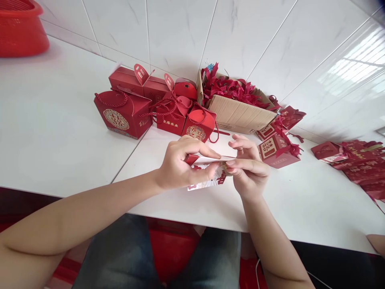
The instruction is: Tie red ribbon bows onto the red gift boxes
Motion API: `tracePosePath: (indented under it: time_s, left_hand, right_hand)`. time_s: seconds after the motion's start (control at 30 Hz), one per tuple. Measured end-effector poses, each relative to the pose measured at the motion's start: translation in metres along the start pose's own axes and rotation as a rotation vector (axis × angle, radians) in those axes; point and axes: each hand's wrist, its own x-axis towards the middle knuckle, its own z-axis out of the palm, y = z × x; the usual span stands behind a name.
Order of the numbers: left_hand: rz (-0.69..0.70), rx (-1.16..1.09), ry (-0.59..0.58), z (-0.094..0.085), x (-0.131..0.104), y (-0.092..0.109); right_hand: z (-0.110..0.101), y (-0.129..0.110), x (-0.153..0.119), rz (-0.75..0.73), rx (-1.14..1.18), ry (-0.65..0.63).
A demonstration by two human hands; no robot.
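Observation:
Between my hands, above the white table, is a partly folded paper gift box (207,182), red and white with a printed picture on its lower panel. My left hand (191,162) pinches it from the left, thumb below and fingers on top. At its right end, the thumb and index finger of my right hand (248,164) close on the edge, while the other fingers are raised. Part of the box is hidden behind my fingers. Just beyond are finished red gift boxes with rope handles (199,122).
An open cardboard carton (243,114) full of dark red ribbons stands against the tiled wall. Larger red boxes (126,114) are at left, ribboned boxes (279,150) at right, more red packages (363,164) farther right. A red plastic basket (22,34) sits far left. Another person's arm (375,243) shows at right.

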Motion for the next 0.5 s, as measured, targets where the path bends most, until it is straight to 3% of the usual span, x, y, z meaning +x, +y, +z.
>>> tracePosePath:
  time_s: [0.27,0.5]
  left_hand:
    - [0.008,-0.05,-0.047,-0.004,0.0042,0.0011]
    - [-0.056,0.03,-0.064,-0.005,0.0033,0.0002]
  right_hand:
    - [0.0008,-0.0025,-0.0032,0.055,-0.029,0.016]
    - [0.0017,-0.0043,-0.0028,-0.01,0.041,0.027]
